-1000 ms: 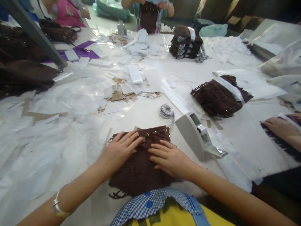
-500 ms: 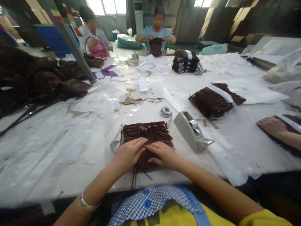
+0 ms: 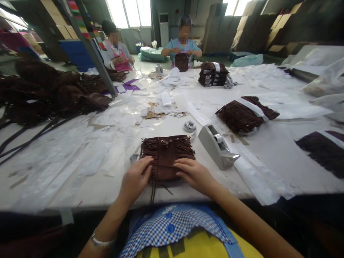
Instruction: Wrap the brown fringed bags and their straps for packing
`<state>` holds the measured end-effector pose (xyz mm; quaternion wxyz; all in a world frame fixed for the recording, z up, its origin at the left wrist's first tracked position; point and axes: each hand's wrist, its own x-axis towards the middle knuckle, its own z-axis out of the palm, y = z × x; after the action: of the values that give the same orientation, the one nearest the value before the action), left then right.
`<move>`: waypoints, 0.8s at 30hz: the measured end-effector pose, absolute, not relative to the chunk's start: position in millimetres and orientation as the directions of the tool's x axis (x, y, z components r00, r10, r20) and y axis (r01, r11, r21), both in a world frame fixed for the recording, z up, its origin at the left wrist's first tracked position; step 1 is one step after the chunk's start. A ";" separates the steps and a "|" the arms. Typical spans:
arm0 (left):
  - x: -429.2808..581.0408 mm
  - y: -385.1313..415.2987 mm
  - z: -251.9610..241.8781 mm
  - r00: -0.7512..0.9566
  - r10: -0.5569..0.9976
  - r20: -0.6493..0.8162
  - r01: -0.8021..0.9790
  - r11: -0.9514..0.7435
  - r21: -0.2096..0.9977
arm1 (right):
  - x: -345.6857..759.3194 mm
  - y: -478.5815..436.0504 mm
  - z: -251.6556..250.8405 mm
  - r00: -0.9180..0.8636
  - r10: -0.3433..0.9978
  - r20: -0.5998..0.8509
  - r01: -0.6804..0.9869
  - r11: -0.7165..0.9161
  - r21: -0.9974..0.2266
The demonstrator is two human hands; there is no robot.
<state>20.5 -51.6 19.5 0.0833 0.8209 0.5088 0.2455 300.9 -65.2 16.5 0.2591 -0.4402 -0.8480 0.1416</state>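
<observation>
A dark brown fringed bag (image 3: 167,157) lies flat on the table in front of me, with a small knot and metal eyelets along its top edge. On its left fringe rests my left hand (image 3: 137,175), fingers stretched out, not wrapped round anything. My right hand (image 3: 195,175) lies on the bag's right side, fingers extended over the fringe. Thin dark cords hang from the bag's near edge. A coiled grey-white strap (image 3: 190,126) sits behind the bag, and a grey tape dispenser (image 3: 218,147) stands just to its right.
Wrapped brown fringed bundles (image 3: 245,114) lie to the right, another stack (image 3: 213,74) farther back. A heap of brown bags (image 3: 53,89) and a metal post (image 3: 92,53) stand left. Plastic sleeves (image 3: 70,161) cover the left tabletop. Two people sit across the table.
My hands have moved apart from the bag's middle to its two sides. At far right, another person's hand has left the wrapped bundle. The view has tilted slightly.
</observation>
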 end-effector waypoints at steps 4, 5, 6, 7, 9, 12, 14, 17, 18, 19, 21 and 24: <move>37.3 -57.1 -6.9 0.680 0.706 0.197 0.660 -0.707 0.254 | 284.1 -59.4 -9.4 -0.682 0.693 0.234 0.583 0.708 -0.400; 32.9 -58.4 -16.2 0.678 0.710 0.192 0.676 -0.704 0.217 | 287.1 -58.7 -15.2 -0.689 0.687 0.233 0.581 0.714 -0.390; 25.9 -60.3 -24.7 0.654 0.729 0.201 0.703 -0.684 0.194 | 291.9 -58.9 -20.2 -0.688 0.683 0.245 0.578 0.720 -0.384; 17.3 -62.9 -31.6 0.625 0.751 0.214 0.729 -0.659 0.186 | 297.4 -60.0 -24.1 -0.684 0.678 0.269 0.573 0.728 -0.376; 0.1 -70.4 -37.8 0.559 0.792 0.245 0.767 -0.606 0.211 | 307.2 -65.0 -28.8 -0.670 0.666 0.328 0.566 0.744 -0.355; -11.2 -82.1 -26.0 0.410 0.858 0.309 0.808 -0.499 0.315 | 311.7 -75.1 -27.7 -0.619 0.666 0.415 0.566 0.745 -0.352; -4.4 -85.2 -10.7 0.285 0.886 0.366 0.822 -0.422 0.382 | 307.2 -78.7 -22.6 -0.569 0.679 0.464 0.563 0.733 -0.382; 20.9 -77.5 6.6 0.289 0.872 0.395 0.763 -0.459 0.455 | 294.2 -74.5 -11.9 -0.537 0.700 0.471 0.553 0.714 -0.429; 30.4 -71.6 8.9 0.353 0.852 0.386 0.724 -0.510 0.465 | 289.4 -70.8 -8.1 -0.542 0.712 0.446 0.563 0.702 -0.436; 39.1 -64.1 9.7 0.417 0.828 0.375 0.686 -0.557 0.468 | 284.7 -66.5 -4.2 -0.548 0.731 0.406 0.588 0.682 -0.435; 52.6 -45.4 8.8 0.489 0.796 0.357 0.645 -0.605 0.467 | 276.1 -57.1 3.4 -0.548 0.780 0.302 0.664 0.625 -0.410; 62.6 -12.4 7.8 0.434 0.823 0.366 0.659 -0.567 0.494 | 266.3 -44.8 14.1 -0.518 0.842 0.148 0.768 0.534 -0.353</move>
<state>62.6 -12.4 7.8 0.1397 0.8351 0.4437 0.2935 266.3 -44.8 14.1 0.1521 -0.4667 -0.8626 0.1225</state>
